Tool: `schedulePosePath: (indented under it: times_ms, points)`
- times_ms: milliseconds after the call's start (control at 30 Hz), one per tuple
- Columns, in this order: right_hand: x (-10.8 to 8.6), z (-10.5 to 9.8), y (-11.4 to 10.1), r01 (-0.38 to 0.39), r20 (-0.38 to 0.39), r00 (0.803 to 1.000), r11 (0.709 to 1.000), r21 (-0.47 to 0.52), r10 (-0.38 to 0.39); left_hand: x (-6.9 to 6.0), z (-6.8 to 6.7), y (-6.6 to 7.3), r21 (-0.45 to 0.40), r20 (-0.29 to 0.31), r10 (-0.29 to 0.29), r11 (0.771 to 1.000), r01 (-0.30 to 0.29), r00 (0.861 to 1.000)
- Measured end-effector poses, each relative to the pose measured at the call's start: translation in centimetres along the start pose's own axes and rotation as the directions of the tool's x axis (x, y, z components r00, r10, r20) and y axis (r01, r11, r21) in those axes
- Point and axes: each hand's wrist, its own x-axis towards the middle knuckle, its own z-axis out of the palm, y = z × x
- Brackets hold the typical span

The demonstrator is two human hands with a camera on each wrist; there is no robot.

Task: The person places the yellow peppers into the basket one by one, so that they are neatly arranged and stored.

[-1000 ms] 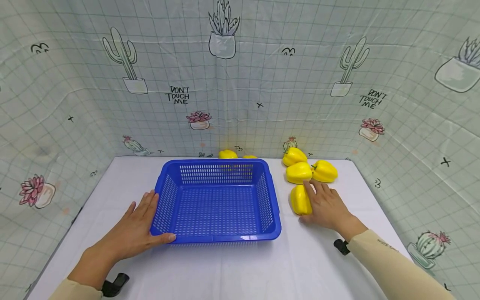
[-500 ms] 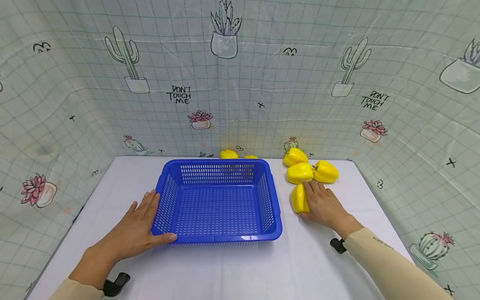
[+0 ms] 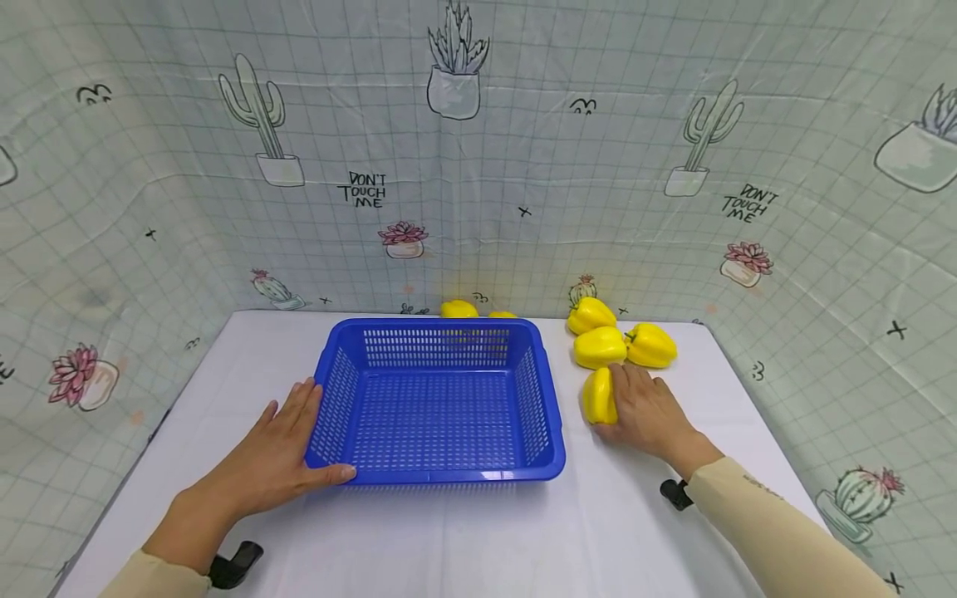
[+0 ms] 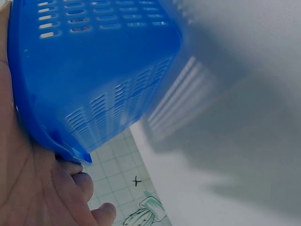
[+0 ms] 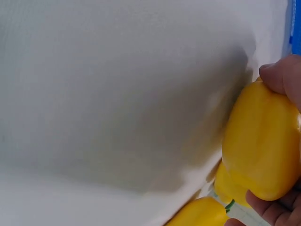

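A blue perforated plastic basket (image 3: 449, 477) stands on the white tabletop, and nothing lies in the part of it that shows. My left hand (image 3: 272, 453) rests against its left rim, fingers straight and thumb on the front rim; the left wrist view shows the palm (image 4: 28, 188) along the edge. To the right of the basket, my right hand (image 3: 649, 414) grips a yellow bell pepper (image 3: 599, 397) between thumb and fingers. The right wrist view has this pepper (image 5: 263, 141) from its side, thumb at one end and fingertips at the other.
Behind the gripped pepper lie three more yellow peppers (image 3: 600, 347) close together. Two others (image 3: 458, 309) show partly over the basket's back rim. A grid-patterned cloth (image 3: 478, 183) with cactus drawings surrounds the table at the back and sides.
My right hand has closed in on the pepper, its thumb and fingers now around it. The left hand and the basket keep their places; the head view has shifted slightly.
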Motion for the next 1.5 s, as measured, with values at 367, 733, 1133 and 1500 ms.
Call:
schedulePosePath:
  times_ms: [367, 733, 1133, 1500]
  points:
    - [0.9, -1.2, -0.1, 0.048, -0.058, 0.997, 0.993, -0.109, -0.055, -0.1, -0.2, 0.2, -0.022, 0.0, 0.002, 1.0, -0.002, 1.0]
    - [2.3, -3.1, -0.6, 0.098, -0.154, 0.981, 0.986, -0.137, -0.119, -0.1, -0.5, 0.4, 0.01, 0.002, 0.0, 1.0, 0.0, 1.0]
    - [5.2, -6.5, -1.2, 0.157, -0.237, 0.95, 0.967, -0.201, -0.203, -0.1, -0.7, 0.4, 0.025, 0.001, 0.002, 1.0, -0.002, 1.0]
    - [9.7, -10.1, -5.9, 0.226, -0.237, 0.93, 0.947, -0.23, -0.28, -0.1, -0.8, 0.4, 0.061, 0.008, 0.002, 0.998, -0.002, 1.0]
